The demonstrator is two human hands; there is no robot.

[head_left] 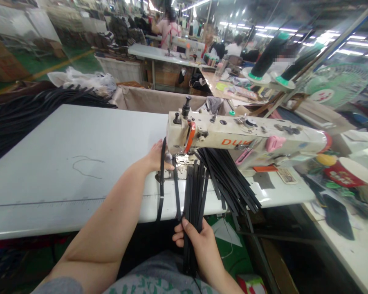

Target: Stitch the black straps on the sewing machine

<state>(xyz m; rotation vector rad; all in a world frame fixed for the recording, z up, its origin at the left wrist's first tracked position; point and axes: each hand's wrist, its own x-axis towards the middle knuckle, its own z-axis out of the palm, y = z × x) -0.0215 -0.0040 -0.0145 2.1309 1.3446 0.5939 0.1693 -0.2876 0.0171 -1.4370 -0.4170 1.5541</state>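
Note:
My left hand [155, 157] lies by the needle area of a white sewing machine [208, 136], fingers stretched out and thumb apart, pointing toward the presser foot [184, 158]. A narrow black strap [162, 179] passes across this hand and hangs over the table's front edge. My right hand [199, 237] is closed around a bundle of black straps [194, 196], held upright at the table edge below the needle. One single strap [177, 188] runs from the needle plate down to the right hand. More black straps [230, 175] lie fanned out under the machine arm.
A white table [110, 134] extends left, with a loose thread [86, 163] on it. Long black strips [24, 118] are heaped at far left. Thread cones [268, 57] stand behind the machine. A phone [337, 216] and red-and-white tub [352, 171] are at right. Other people work behind.

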